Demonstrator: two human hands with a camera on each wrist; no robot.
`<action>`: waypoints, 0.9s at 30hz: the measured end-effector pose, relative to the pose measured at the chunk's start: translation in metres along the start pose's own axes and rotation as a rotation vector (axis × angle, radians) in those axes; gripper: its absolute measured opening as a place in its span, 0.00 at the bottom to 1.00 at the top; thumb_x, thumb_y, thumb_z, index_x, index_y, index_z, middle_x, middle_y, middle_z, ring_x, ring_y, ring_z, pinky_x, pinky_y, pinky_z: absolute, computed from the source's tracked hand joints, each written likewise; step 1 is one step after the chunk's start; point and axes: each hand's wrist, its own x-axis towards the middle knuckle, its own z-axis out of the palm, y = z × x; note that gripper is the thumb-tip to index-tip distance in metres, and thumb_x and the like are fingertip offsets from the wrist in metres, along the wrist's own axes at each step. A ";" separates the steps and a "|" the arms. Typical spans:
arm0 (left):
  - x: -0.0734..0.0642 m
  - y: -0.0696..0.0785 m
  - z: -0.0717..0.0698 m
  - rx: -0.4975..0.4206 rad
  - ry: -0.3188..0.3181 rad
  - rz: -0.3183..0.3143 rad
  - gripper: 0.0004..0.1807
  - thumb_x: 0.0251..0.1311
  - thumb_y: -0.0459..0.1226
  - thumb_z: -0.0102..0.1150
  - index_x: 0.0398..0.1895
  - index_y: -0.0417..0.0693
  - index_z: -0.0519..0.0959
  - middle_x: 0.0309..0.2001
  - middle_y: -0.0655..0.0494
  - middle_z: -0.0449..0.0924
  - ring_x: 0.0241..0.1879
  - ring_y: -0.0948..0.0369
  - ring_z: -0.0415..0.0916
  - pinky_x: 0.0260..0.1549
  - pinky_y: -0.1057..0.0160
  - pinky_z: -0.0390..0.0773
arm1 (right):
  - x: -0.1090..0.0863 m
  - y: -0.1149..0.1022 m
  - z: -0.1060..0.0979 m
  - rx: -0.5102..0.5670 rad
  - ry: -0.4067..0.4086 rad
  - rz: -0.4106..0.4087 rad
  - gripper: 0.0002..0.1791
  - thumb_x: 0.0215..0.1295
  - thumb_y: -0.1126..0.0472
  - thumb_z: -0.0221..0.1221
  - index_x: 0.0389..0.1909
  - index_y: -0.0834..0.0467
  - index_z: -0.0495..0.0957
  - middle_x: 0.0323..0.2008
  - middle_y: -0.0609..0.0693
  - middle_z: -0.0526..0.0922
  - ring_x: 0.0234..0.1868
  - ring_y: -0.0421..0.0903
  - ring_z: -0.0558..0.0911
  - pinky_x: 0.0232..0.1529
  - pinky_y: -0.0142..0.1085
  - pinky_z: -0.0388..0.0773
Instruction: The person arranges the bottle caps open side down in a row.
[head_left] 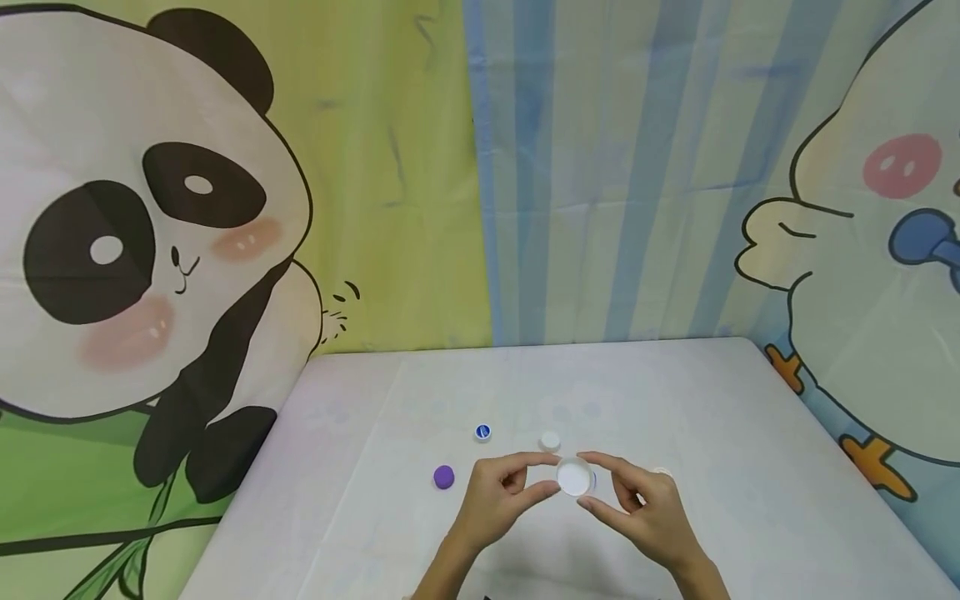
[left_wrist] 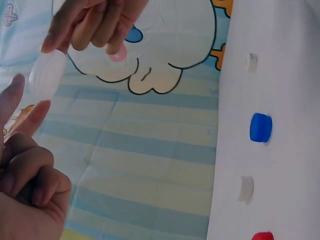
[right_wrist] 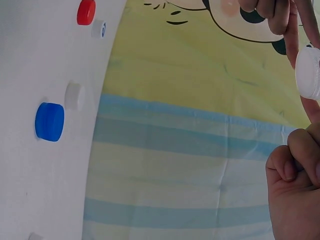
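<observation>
Both hands hold a round white cap [head_left: 574, 477] up between them, its hollow side toward the head camera. My left hand [head_left: 495, 493] pinches its left edge with thumb and forefinger. The right hand [head_left: 654, 510] pinches the opposite edge the same way. Fine ridges run round the side of the cap [right_wrist: 308, 73] in the right wrist view. Below it on the table lies a blue cap [left_wrist: 261, 128], almost wholly hidden behind the held cap in the head view.
On the white table [head_left: 360, 533] lie a purple cap [head_left: 444, 477], which looks red in the wrist views, a small white cap with a blue top [head_left: 483, 432] and a plain white cap [head_left: 550, 441]. Another white cap [head_left: 663, 472] shows partly behind the right hand. Printed curtains [head_left: 600, 167] stand behind.
</observation>
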 end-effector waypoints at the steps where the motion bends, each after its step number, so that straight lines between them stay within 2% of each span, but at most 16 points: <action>1: 0.001 0.002 -0.001 -0.052 -0.008 -0.094 0.12 0.50 0.40 0.63 0.39 0.48 0.82 0.11 0.58 0.54 0.13 0.71 0.49 0.11 0.72 0.53 | 0.000 0.000 0.000 -0.004 0.001 -0.007 0.26 0.32 0.71 0.70 0.41 0.62 0.79 0.11 0.42 0.56 0.13 0.31 0.53 0.14 0.18 0.52; 4: 0.004 0.008 -0.004 -0.158 -0.036 -0.342 0.11 0.51 0.43 0.62 0.37 0.52 0.83 0.12 0.58 0.55 0.14 0.69 0.51 0.12 0.70 0.54 | 0.001 -0.001 0.000 -0.022 0.003 -0.010 0.26 0.33 0.70 0.71 0.41 0.61 0.79 0.12 0.41 0.57 0.14 0.30 0.54 0.15 0.17 0.52; 7: 0.006 0.009 -0.004 -0.185 -0.076 -0.441 0.12 0.49 0.46 0.63 0.35 0.52 0.83 0.12 0.59 0.56 0.14 0.68 0.52 0.11 0.69 0.52 | 0.001 -0.001 0.000 -0.042 0.007 -0.019 0.26 0.33 0.68 0.71 0.41 0.61 0.79 0.12 0.41 0.57 0.14 0.29 0.54 0.16 0.16 0.51; 11: 0.006 0.009 -0.004 -0.201 -0.097 -0.489 0.12 0.48 0.47 0.64 0.32 0.51 0.84 0.10 0.59 0.56 0.13 0.67 0.51 0.10 0.69 0.51 | 0.001 -0.001 0.000 -0.060 0.007 -0.029 0.26 0.33 0.68 0.71 0.40 0.61 0.79 0.12 0.41 0.58 0.14 0.30 0.54 0.16 0.16 0.50; 14: 0.006 0.009 -0.004 -0.191 -0.101 -0.516 0.12 0.48 0.49 0.64 0.31 0.52 0.84 0.10 0.60 0.56 0.15 0.67 0.53 0.14 0.69 0.55 | 0.000 -0.002 0.000 -0.082 0.001 -0.013 0.26 0.32 0.68 0.71 0.40 0.61 0.80 0.13 0.40 0.59 0.14 0.29 0.55 0.15 0.17 0.51; 17: 0.007 0.009 -0.004 -0.189 -0.114 -0.535 0.13 0.48 0.48 0.63 0.32 0.51 0.84 0.11 0.60 0.56 0.15 0.67 0.53 0.14 0.69 0.55 | -0.001 -0.001 0.000 -0.087 -0.001 -0.014 0.26 0.33 0.68 0.71 0.41 0.61 0.79 0.13 0.40 0.59 0.14 0.29 0.55 0.15 0.18 0.52; 21: 0.007 0.010 -0.004 -0.203 -0.126 -0.543 0.12 0.50 0.45 0.63 0.33 0.48 0.84 0.10 0.60 0.56 0.13 0.66 0.51 0.11 0.69 0.51 | -0.001 0.001 0.002 -0.072 0.004 -0.040 0.25 0.34 0.67 0.71 0.41 0.61 0.79 0.14 0.41 0.59 0.15 0.30 0.55 0.16 0.16 0.51; 27: 0.006 0.009 -0.003 -0.206 -0.109 -0.537 0.12 0.51 0.40 0.62 0.34 0.41 0.83 0.10 0.60 0.55 0.12 0.67 0.50 0.10 0.69 0.48 | -0.001 0.003 0.004 -0.052 0.002 -0.048 0.26 0.33 0.68 0.71 0.41 0.62 0.79 0.13 0.42 0.58 0.15 0.31 0.55 0.17 0.15 0.50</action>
